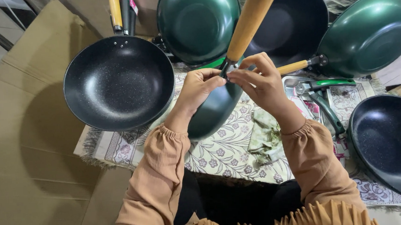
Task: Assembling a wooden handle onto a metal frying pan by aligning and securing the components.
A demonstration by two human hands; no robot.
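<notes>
A floral patterned mat [233, 147] lies over flattened brown cardboard [30, 137], with pale floor tile showing beyond the cardboard's far left corner. Above the mat's middle, the left hand [198, 88] and right hand [260, 82] meet — fingertips pinched on the metal joint of a green pan [214, 109], where its wooden handle [250, 19] rises away from the mat. A black-lined pan [119, 82] rests on the mat's left edge; pliers [322, 93] and a crumpled cloth [264, 138] lie right of the held pan.
</notes>
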